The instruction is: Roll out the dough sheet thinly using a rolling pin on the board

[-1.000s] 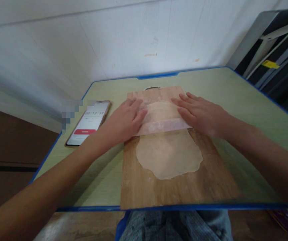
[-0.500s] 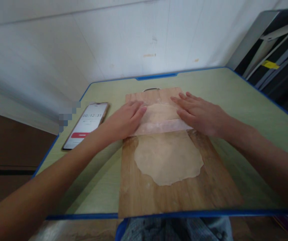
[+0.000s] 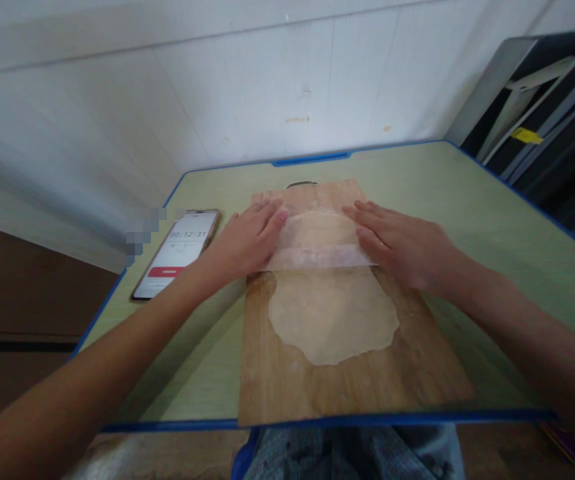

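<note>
A thin, uneven sheet of dough (image 3: 335,313) lies on a wooden board (image 3: 287,393). Across its middle runs a straight whitish band (image 3: 325,257); whether it is a floured rolling pin or the edge of a translucent sheet, I cannot tell. My left hand (image 3: 255,237) rests flat over the band's left end, fingers stretched away from me. At the other end, my right hand (image 3: 397,243) also lies flat, its fingers extended and angled inward. Dough shows both beyond the band and on my side of it. What lies beneath my palms is hidden.
On the left, a phone (image 3: 175,253) showing a running time lies face up on the pale green table (image 3: 467,220) with blue edging. A white wall (image 3: 267,87) rises behind. Dark folded furniture (image 3: 557,107) stands at the right. The board reaches the near table edge.
The view has shifted slightly. My right hand sits a little lower in the picture, its fingers closer together. The band and dough look nearly the same.
</note>
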A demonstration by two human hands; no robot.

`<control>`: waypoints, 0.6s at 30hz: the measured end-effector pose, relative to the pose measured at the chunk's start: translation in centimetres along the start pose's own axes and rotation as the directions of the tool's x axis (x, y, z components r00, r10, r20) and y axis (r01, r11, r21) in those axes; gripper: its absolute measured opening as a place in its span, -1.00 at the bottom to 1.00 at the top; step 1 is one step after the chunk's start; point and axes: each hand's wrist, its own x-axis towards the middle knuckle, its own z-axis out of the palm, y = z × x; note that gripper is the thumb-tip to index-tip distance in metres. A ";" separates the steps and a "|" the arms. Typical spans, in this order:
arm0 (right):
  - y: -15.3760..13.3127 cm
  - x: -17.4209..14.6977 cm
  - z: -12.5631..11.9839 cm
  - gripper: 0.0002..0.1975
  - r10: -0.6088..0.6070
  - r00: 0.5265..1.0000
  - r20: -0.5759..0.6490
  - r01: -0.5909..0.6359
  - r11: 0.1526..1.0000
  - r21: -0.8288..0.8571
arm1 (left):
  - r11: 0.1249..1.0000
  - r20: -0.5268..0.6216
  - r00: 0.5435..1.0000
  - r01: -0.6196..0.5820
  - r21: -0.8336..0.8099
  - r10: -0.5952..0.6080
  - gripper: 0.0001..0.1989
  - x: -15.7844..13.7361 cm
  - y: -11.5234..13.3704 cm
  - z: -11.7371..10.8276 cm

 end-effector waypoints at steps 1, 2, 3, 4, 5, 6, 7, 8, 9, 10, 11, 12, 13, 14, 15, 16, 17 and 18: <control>-0.3 -0.7 -0.1 -0.48 -0.008 1.000 -0.020 0.008 1.000 0.004 | 1.000 0.016 1.000 -0.015 0.014 0.015 -0.43 -0.7 0.2 0.0; -0.7 -1.6 -0.3 -0.48 -0.019 0.998 -0.052 0.019 1.000 0.001 | 0.999 0.028 0.999 -0.032 0.035 0.031 -0.45 -1.6 0.4 0.0; -1.1 -2.6 -0.4 -0.48 -0.035 0.996 -0.085 0.035 0.999 -0.007 | 0.997 0.038 0.998 -0.053 0.060 0.050 -0.46 -2.7 0.7 0.1; -1.5 -3.5 -0.5 -0.49 -0.056 0.991 -0.118 0.054 0.998 -0.019 | 0.994 0.041 0.997 -0.074 0.079 0.071 -0.47 -3.8 1.1 0.3; -1.8 -4.2 -0.6 -0.50 -0.075 0.987 -0.144 0.072 0.997 -0.030 | 0.992 0.036 0.996 -0.087 0.091 0.084 -0.47 -4.6 1.3 0.4; -1.9 -4.5 -0.6 -0.51 -0.088 0.983 -0.162 0.083 0.996 -0.037 | 0.991 0.030 0.996 -0.090 0.098 0.087 -0.47 -5.0 1.5 0.5; -1.9 -4.4 -0.5 -0.52 -0.089 0.982 -0.168 0.084 0.996 -0.037 | 0.991 0.022 0.997 -0.082 0.105 0.080 -0.47 -4.8 1.5 0.5; -1.7 -4.0 -0.4 -0.51 -0.079 0.984 -0.162 0.075 0.997 -0.029 | 0.991 0.016 0.998 -0.062 0.114 0.061 -0.47 -4.2 1.4 0.6; -1.4 -3.4 -0.2 -0.51 -0.058 0.987 -0.150 0.056 0.998 -0.017 | 0.992 0.013 0.999 -0.035 0.118 0.034 -0.46 -3.3 1.2 0.5; -1.1 -2.6 -0.1 -0.50 -0.035 0.990 -0.135 0.034 0.999 -0.007 | 0.994 0.014 1.000 -0.005 0.111 0.003 -0.46 -2.1 0.9 0.4; -0.9 -1.9 0.0 -0.50 -0.018 0.992 -0.123 0.018 1.000 -0.002 | 0.995 0.024 0.999 0.025 0.093 -0.028 -0.45 -1.0 0.7 0.3; -0.7 -1.5 0.0 -0.49 -0.010 0.993 -0.121 0.010 1.000 -0.003 | 0.996 0.038 0.998 0.051 0.070 -0.054 -0.45 -0.1 0.5 0.3; -0.7 -1.3 0.0 -0.49 -0.012 0.992 -0.128 0.011 1.000 -0.007 | 0.996 0.048 0.996 0.066 0.057 -0.069 -0.45 0.4 0.4 0.2; -0.8 -1.5 0.0 -0.50 -0.023 0.990 -0.142 0.021 1.000 -0.014 | 0.996 0.049 0.997 0.061 0.058 -0.063 -0.45 0.3 0.4 0.2; -1.2 -2.1 -0.1 -0.51 -0.038 0.986 -0.160 0.035 0.999 -0.022 | 0.997 0.041 0.998 0.038 0.072 -0.041 -0.46 -0.2 0.5 0.3; -1.6 -2.9 -0.2 -0.53 -0.054 0.982 -0.183 0.049 0.998 -0.032 | 0.996 0.025 1.000 0.009 0.094 -0.011 -0.46 -1.1 0.7 0.4; -2.1 -3.8 -0.3 -0.55 -0.069 0.976 -0.207 0.061 0.997 -0.042 | 0.993 0.002 1.000 -0.031 0.115 0.031 -0.47 -2.3 0.9 0.6; -2.7 -4.8 -0.4 -0.57 -0.086 0.968 -0.234 0.074 0.996 -0.058 | 0.993 -0.016 0.999 -0.049 0.110 0.051 -0.46 -3.6 1.2 0.7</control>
